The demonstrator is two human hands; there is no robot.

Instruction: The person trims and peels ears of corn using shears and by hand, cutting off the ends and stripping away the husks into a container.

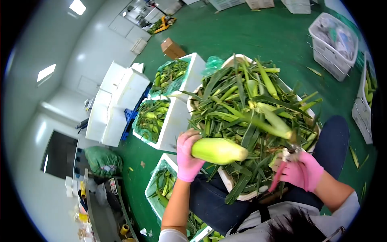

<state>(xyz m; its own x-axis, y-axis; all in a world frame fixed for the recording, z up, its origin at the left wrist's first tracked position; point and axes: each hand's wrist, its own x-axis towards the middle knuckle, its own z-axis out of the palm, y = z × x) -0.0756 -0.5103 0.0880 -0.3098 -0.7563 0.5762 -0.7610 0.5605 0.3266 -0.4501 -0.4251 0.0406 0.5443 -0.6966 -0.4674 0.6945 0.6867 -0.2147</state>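
My left hand [187, 156], in a pink glove, is wrapped round the end of an ear of corn [217, 150] in a pale green husk. Its cut-looking tip points right, over a large white bin [226, 180] heaped with husks and leaves [229, 105]. My right hand [304, 172], gloved in pink too, grips red-handled pruning shears [278, 177]. The shears' blades point up and are partly blurred. Just above them is a blurred strip of green husk [274, 128]; whether the blades touch it I cannot tell.
White foam boxes lined with green plastic [175, 125] hold corn to the left. Further left are stacked white boxes [125, 86] and a green sack [102, 161]. A white crate [330, 60] with plastic bags stands at the upper right. Loose leaves [354, 156] lie on the green floor.
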